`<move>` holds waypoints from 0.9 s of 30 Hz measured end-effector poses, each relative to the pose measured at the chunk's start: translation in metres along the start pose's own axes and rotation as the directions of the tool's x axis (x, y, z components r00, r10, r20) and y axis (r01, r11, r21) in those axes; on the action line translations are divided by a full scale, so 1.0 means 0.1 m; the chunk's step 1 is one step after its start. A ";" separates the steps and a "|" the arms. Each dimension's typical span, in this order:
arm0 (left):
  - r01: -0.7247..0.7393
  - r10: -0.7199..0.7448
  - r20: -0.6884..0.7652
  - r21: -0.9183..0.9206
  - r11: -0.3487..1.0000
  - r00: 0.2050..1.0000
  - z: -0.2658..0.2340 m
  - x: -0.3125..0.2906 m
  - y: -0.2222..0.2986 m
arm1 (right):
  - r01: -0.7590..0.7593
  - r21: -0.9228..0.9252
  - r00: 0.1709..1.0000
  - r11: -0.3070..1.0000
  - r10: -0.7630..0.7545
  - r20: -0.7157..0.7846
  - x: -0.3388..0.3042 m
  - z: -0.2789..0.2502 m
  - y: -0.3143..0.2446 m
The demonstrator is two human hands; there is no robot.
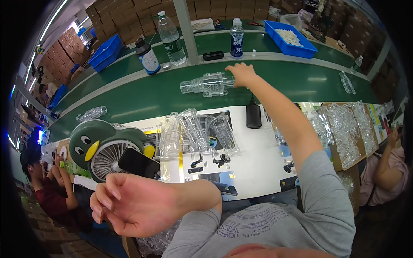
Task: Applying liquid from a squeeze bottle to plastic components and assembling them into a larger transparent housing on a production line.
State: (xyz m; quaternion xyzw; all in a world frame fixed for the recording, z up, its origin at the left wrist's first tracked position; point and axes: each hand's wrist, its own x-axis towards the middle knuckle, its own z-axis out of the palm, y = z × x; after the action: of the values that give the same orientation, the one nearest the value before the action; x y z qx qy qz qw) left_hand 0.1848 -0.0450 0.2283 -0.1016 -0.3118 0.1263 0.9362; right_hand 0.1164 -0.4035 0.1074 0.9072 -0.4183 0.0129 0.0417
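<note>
I am reaching out with my right hand (242, 74) and touching the right end of a clear plastic part (208, 84) lying on the green belt (129, 96). The part is lying with its long axis across my view, left to right along the belt, and my fingers are curling loosely over its end; I cannot tell whether they are really gripping it. It is lying straight ahead of me, far out, so my right arm is stretched nearly full length, while my left hand (129, 206) is hanging close to my chest, well apart from the part, half curled and holding nothing.

Nearer to me than the part, a cluster of clear pieces (195, 131) is standing on a white sheet (254, 163), with a black box (254, 115) just right of them. Left of the part and closer to me, a penguin fan (105, 150) is sitting with a phone (138, 163) leaning on it. Beyond the part, bottles (171, 38) are standing on the far shelf, and a blue bin (290, 39) is lying beyond and to the right.
</note>
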 end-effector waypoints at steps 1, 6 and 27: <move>0.004 -0.004 -0.006 0.003 1.000 1.000 0.01 -0.01 -0.01 | 0.061 -0.028 0.990 0.998 -0.064 -0.123 -0.05 -0.04 0.01; 0.026 -0.028 0.053 0.048 0.999 0.998 -0.02 -0.03 -0.04 | 0.348 0.283 0.927 0.894 -0.373 0.038 -0.52 -0.26 -0.44; 0.096 -0.934 0.035 0.993 0.073 0.356 0.02 -0.41 -0.71 | 0.640 0.279 0.593 0.716 -0.230 -0.772 -1.66 -1.57 -0.36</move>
State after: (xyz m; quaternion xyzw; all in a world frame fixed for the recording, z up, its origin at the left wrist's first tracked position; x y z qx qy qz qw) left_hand 0.1638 -0.1247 0.2261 0.6206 -0.5309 -0.1016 0.5680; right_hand 0.0377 -0.2408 0.2515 0.8839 -0.1036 0.4526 -0.0568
